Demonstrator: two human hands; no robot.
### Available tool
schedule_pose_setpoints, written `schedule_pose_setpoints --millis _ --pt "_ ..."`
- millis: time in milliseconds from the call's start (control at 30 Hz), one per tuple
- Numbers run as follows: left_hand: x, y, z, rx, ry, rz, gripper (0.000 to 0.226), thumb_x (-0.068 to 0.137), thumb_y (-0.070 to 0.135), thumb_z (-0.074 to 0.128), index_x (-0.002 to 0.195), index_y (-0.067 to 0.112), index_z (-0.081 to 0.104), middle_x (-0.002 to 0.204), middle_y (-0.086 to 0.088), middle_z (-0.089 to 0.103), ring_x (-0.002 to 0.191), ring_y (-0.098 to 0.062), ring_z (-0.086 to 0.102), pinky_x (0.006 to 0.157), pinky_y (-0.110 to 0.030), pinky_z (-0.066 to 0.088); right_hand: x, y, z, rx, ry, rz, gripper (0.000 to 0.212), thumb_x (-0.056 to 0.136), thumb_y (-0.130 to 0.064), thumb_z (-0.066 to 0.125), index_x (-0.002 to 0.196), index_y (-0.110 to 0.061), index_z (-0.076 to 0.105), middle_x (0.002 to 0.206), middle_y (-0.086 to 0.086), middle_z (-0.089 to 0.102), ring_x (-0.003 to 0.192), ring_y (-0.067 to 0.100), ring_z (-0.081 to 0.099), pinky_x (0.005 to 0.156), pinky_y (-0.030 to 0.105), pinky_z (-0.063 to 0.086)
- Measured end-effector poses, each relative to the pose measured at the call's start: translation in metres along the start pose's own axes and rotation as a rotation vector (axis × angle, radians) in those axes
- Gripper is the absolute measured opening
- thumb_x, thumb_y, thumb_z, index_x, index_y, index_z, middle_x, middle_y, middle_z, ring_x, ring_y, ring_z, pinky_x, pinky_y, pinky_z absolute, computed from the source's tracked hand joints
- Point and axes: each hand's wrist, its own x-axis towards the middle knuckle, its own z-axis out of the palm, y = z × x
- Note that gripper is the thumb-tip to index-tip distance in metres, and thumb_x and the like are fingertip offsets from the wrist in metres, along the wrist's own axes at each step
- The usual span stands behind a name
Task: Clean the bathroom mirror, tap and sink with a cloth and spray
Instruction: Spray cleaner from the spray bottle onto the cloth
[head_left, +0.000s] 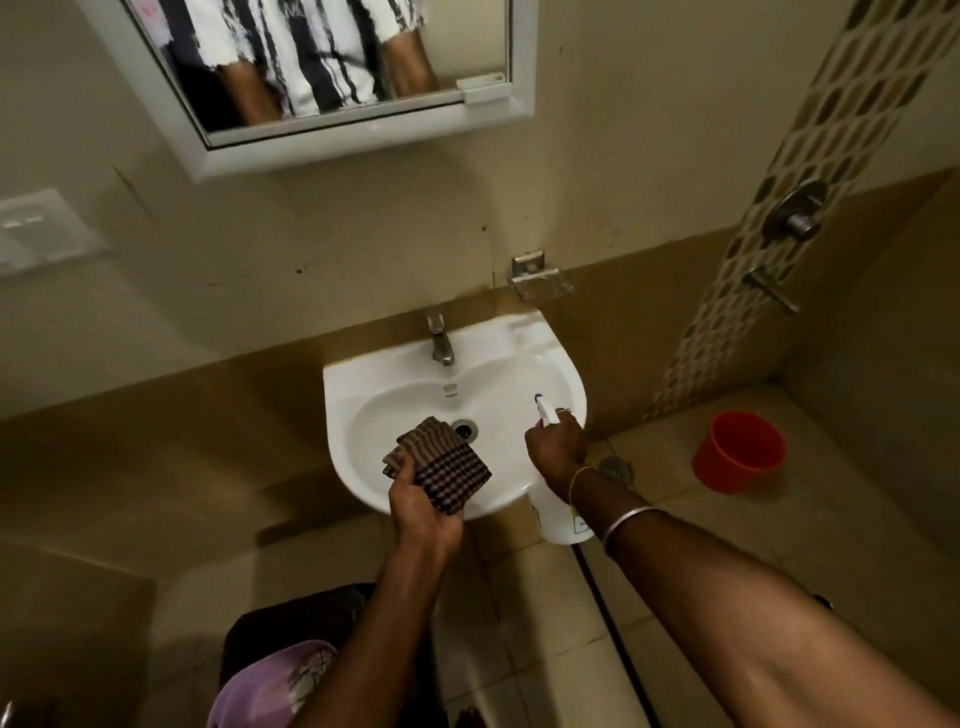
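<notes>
With the folded, woven checked cloth (441, 464) pinched in the left hand (423, 512) over the glossy white sink (550, 374) at centre frame, and the white plastic spray bottle (558, 512) gripped in the right hand (555, 447), the nozzle is probably best aimed into the curved basin and the mist wiped toward the metal drain (464, 427).

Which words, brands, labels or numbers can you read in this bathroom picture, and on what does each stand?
None can be read.
Sink: small round maker's mark below the tap, too small to read.
Spray bottle: label with dark print in the right hand, too blurred to read.
</notes>
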Motion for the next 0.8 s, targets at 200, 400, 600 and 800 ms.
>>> schedule_pose_setpoints --millis 200,400,600,800 --pt "0.017 0.031 0.0 -0.029 0.014 0.017 0.048 0.109 0.037 0.036 0.143 0.01 0.055 0.145 -0.016 0.059 0.137 -0.035 0.053 0.121 -0.054 0.033 0.0 -0.032 0.025 -0.005 -0.119 -0.063 0.016 0.08 -0.002 0.058 0.096 -0.006 0.06 0.089 0.007 0.063 0.085 0.035 0.064 0.074 0.04 0.056" --pt "0.029 0.059 -0.014 -0.018 0.022 0.026 0.047 0.109 0.038 0.037 0.142 0.01 0.056 0.141 -0.018 0.061 0.119 -0.032 0.063 0.107 -0.05 0.048 -0.008 -0.057 0.054 0.034 -0.139 -0.036 0.038 0.091 -0.006 0.059 0.129 0.001 0.058 0.127 0.018 0.064 0.109 0.035 0.063 0.093 0.035 0.051" --pt "0.039 0.078 -0.025 -0.01 0.02 0.0 0.05 0.11 0.037 0.035 0.145 0.007 0.052 0.145 -0.02 0.057 0.136 -0.038 0.053 0.117 -0.056 0.039 -0.022 -0.055 0.076 -0.047 -0.16 -0.052 0.055 0.09 -0.011 0.063 0.143 -0.002 0.053 0.145 0.017 0.056 0.136 0.033 0.052 0.108 0.031 0.041" --pt "0.046 0.091 -0.009 0.008 -0.012 -0.016 0.05 0.109 0.037 0.035 0.143 0.007 0.055 0.144 -0.02 0.058 0.135 -0.04 0.052 0.117 -0.059 0.036 -0.034 -0.073 0.074 0.147 -0.134 -0.05 0.024 0.084 0.006 0.061 0.107 -0.001 0.066 0.092 0.004 0.062 0.083 0.022 0.06 0.054 0.005 0.041"
